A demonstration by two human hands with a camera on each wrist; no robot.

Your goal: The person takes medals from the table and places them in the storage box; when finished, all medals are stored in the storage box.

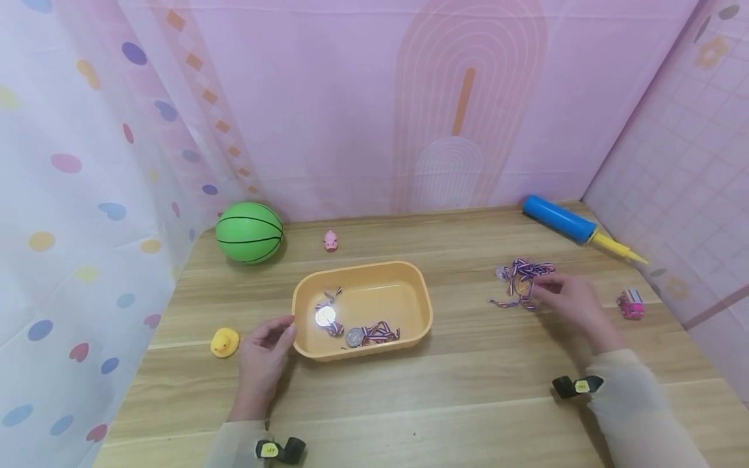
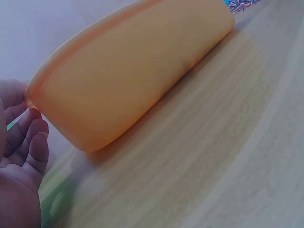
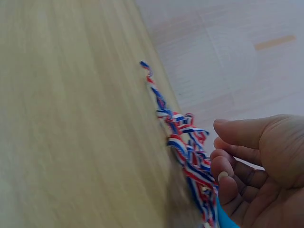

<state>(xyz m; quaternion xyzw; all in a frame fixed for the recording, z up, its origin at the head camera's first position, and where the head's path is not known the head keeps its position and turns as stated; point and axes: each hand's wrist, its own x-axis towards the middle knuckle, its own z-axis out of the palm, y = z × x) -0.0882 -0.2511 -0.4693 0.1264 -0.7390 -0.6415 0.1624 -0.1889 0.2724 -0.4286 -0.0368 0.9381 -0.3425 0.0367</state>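
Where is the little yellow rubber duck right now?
In the head view, the yellow rubber duck sits on the wooden table at the left, just left of the left hand and the orange tray, in front of the green ball.

I am in a play corner, with pink sheets hung all around my wooden table (image 1: 468, 390), and toys on it like a green ball (image 1: 249, 232), a yellow duck (image 1: 224, 341) and a little pink pig (image 1: 330, 241).
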